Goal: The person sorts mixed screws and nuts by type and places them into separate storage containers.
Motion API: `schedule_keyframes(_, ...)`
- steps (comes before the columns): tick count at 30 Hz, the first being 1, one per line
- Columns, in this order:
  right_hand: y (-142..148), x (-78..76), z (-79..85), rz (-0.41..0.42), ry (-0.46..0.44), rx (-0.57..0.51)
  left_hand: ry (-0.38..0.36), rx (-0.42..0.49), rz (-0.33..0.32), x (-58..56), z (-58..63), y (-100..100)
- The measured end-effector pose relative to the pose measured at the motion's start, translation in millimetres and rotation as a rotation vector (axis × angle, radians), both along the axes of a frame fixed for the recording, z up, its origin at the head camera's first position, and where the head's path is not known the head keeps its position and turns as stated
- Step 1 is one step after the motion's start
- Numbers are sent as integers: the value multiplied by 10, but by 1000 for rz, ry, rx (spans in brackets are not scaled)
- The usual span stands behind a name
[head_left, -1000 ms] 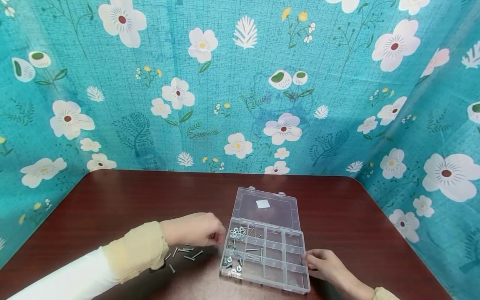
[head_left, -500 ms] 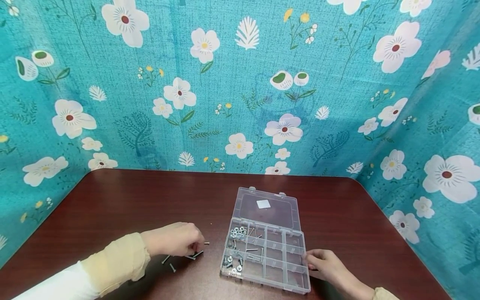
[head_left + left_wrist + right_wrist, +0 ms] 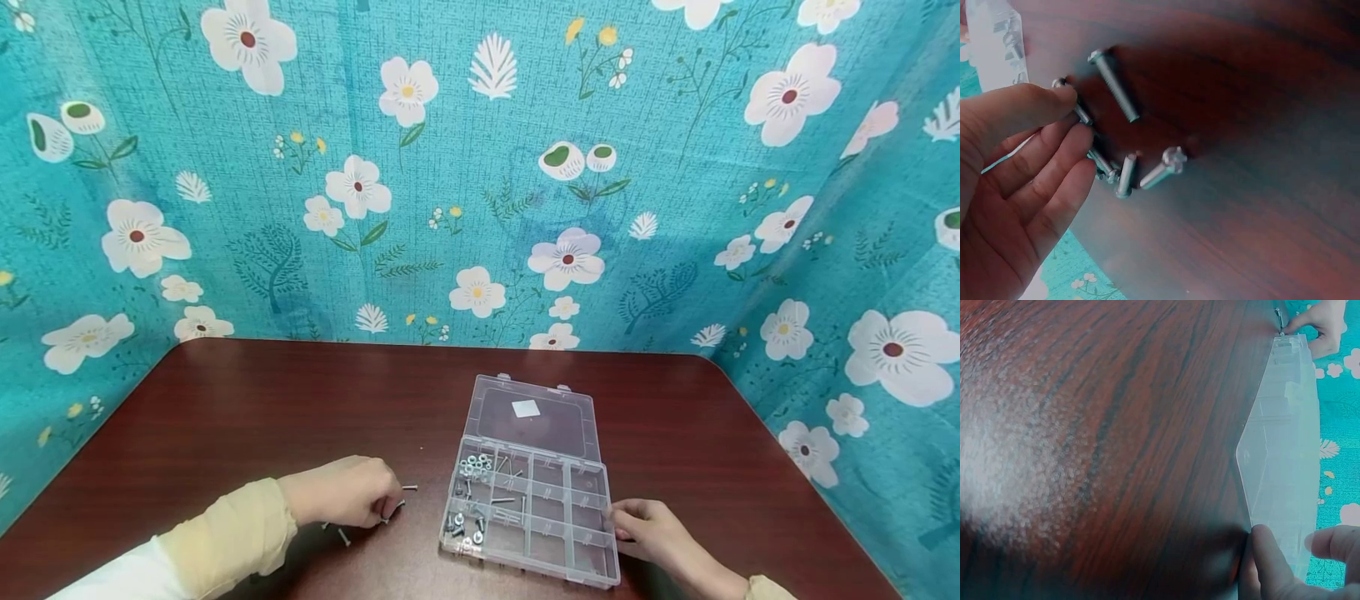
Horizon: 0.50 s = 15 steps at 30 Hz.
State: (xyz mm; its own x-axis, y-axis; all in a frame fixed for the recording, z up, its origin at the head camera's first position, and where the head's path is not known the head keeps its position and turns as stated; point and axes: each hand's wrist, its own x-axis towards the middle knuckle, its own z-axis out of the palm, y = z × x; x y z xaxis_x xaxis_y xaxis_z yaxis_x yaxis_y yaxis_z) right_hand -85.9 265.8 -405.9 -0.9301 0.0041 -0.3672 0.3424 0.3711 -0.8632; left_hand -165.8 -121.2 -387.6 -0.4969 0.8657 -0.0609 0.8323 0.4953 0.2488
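My left hand [image 3: 352, 492] is low over the table left of the box, fingers curled down among loose screws. In the left wrist view its thumb and fingertips pinch a metal screw [image 3: 1084, 115]. Close by lie a longer screw [image 3: 1115, 84], a short one [image 3: 1125, 175] and one with its head up [image 3: 1174, 159]. My right hand [image 3: 652, 529] grips the right side of a clear plastic compartment box [image 3: 547, 546], thumb and fingers on either side of its wall [image 3: 1279, 450] in the right wrist view. The box's lid [image 3: 532, 417] lies open behind it.
Nuts [image 3: 476, 464] fill the box's back left compartment, and bolts [image 3: 459, 521] lie in the front left one. Several screws [image 3: 503, 499] are in the second column. Another loose screw [image 3: 409, 487] lies between hand and box. A floral curtain [image 3: 480, 208] surrounds the table.
My left hand has moved left, away from the box's left edge and down to the loose screws. My right hand and the box have stayed in place.
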Motion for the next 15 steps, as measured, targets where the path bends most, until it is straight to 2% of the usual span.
schedule_keyframes(3,1,0,-2,4,3,2,9,-15,2,23,-19,20)
schedule_keyframes(6,3,0,-4,3,3,3,-14,12,-30,38,-22,53)
schedule_keyframes(12,15,-2,-8,12,4,-9,-117,190,-144,31,22,190)
schedule_keyframes(15,18,-3,-5,12,2,-12,-188,256,-163,22,54,307)
